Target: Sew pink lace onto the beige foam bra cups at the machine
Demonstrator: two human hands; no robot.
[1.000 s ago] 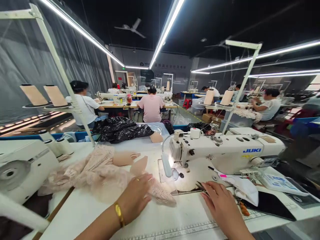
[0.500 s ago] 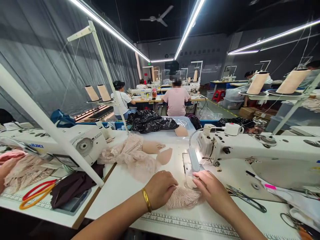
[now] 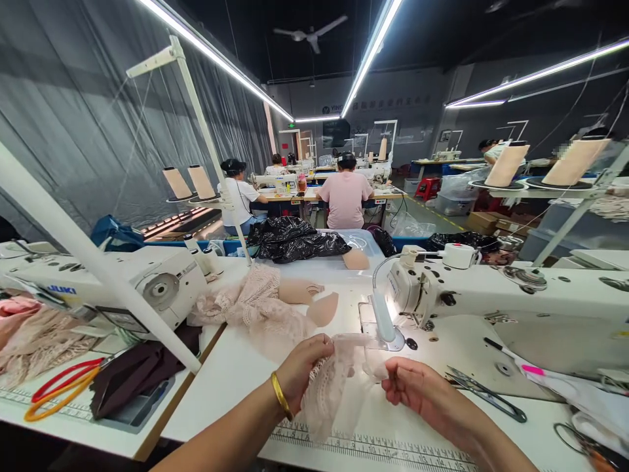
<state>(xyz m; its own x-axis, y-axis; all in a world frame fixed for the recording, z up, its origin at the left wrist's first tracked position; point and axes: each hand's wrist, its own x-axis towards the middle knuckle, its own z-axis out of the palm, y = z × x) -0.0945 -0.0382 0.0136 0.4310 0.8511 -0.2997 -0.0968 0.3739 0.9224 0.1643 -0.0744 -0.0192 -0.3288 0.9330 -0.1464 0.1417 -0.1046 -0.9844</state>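
In the head view, my left hand [image 3: 307, 367], with a gold bangle at the wrist, is closed on a pale pink lace piece [image 3: 328, 393]. The lace hangs from the fingers over the table edge ruler. Its sheer part stretches right to my right hand [image 3: 413, 390], whose curled thumb and fingers pinch its edge. Both hands are in front of the sewing machine [image 3: 472, 288], below its lit needle area. A pale grey guard [image 3: 382, 318] partly hides the needle. Thread snips [image 3: 486, 393] lie right of my right hand.
More pink lace [image 3: 255, 301] and beige cup-shaped pieces [image 3: 323, 309] lie behind my left hand. A second sewing machine [image 3: 162, 288] and orange-red scissors [image 3: 63, 390] are at left. A black plastic bag [image 3: 295, 239] is beyond the table. Co-workers sit at machines ahead.
The lace piece has come up off the table beside the machine and now hangs from my left hand. My right hand has drawn back from the needle guard, toward me.
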